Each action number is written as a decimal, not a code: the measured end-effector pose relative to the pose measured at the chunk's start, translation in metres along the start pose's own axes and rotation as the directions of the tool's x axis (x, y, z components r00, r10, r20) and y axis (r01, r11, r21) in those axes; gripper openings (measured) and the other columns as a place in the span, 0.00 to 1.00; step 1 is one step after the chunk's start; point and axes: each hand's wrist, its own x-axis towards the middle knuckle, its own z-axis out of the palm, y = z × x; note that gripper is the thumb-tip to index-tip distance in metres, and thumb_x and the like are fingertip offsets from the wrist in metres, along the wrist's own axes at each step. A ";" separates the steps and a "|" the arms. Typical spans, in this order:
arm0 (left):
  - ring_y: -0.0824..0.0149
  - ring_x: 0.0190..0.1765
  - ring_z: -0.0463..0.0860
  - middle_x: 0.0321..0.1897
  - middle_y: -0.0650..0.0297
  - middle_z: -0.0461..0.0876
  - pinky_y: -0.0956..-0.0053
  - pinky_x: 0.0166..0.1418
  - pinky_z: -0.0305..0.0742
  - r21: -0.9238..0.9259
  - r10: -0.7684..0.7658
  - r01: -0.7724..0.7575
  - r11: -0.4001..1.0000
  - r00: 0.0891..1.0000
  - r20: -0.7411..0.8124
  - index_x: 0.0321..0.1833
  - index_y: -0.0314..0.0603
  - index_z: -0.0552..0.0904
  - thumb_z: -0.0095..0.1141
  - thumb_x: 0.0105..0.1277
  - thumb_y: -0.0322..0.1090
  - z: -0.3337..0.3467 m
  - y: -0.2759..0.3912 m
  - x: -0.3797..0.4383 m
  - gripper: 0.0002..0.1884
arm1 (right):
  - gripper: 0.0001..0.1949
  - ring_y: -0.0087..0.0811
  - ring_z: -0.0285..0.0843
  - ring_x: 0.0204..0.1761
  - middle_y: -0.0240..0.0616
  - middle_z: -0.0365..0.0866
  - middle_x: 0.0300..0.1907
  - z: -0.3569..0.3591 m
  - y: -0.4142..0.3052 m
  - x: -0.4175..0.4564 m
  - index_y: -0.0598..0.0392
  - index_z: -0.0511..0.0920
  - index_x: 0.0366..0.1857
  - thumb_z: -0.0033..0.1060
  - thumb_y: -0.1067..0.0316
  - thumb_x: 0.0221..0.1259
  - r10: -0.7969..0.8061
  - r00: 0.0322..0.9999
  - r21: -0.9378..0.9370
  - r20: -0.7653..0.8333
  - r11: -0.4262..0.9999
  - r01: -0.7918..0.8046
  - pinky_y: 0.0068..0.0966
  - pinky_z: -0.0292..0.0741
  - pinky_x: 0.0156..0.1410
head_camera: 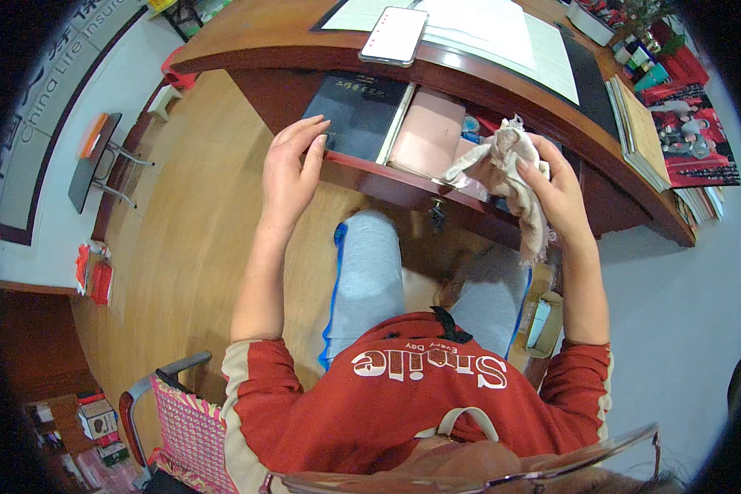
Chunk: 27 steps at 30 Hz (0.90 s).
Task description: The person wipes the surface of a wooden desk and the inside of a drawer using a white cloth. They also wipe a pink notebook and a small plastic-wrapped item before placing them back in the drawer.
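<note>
My right hand [552,185] grips a crumpled, frayed off-white cloth [512,160] over the right part of an open desk drawer [376,185]. My left hand [293,167] rests by the drawer's left front corner, fingers a little apart, holding nothing. Inside the drawer lie a dark blue hardcover book [358,117] on the left and a pink notebook [429,129] beside it. Small items to their right are partly hidden by the cloth. Keys [436,213] hang from the lock on the drawer front.
On the wooden desktop [253,46] lie a smartphone [395,36] and papers [481,31]. Stacked notebooks [639,133] and a red photo print [691,133] are at the right. A chair arm [160,376] stands lower left, a box [543,324] lower right.
</note>
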 end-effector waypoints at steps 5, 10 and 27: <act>0.52 0.61 0.85 0.55 0.51 0.88 0.54 0.72 0.72 0.170 0.072 -0.098 0.981 0.986 0.152 0.49 0.35 0.89 0.58 0.73 0.37 0.006 -0.027 -0.011 0.13 | 0.23 0.41 0.79 0.62 0.46 0.81 0.61 0.041 -0.027 0.035 0.54 0.76 0.65 0.65 0.65 0.66 -0.162 0.983 -0.240 0.085 0.954 0.178 0.33 0.72 0.71; 0.50 0.53 0.86 0.45 0.52 0.89 0.51 0.70 0.74 0.155 0.134 -0.148 0.977 0.986 0.099 0.41 0.34 0.88 0.59 0.68 0.33 0.018 -0.021 -0.013 0.10 | 0.26 0.52 0.71 0.71 0.52 0.74 0.70 0.127 -0.011 0.100 0.57 0.74 0.68 0.62 0.74 0.64 -0.649 0.637 -0.239 0.416 0.598 0.765 0.41 0.67 0.78; 0.53 0.59 0.86 0.52 0.54 0.90 0.54 0.74 0.73 0.126 0.086 -0.086 0.988 0.996 0.012 0.48 0.38 0.89 0.57 0.68 0.31 0.023 -0.022 -0.020 0.11 | 0.16 0.47 0.84 0.52 0.50 0.87 0.46 0.107 0.013 0.117 0.60 0.84 0.50 0.56 0.67 0.60 -0.401 0.796 -0.362 0.453 0.733 0.576 0.43 0.78 0.64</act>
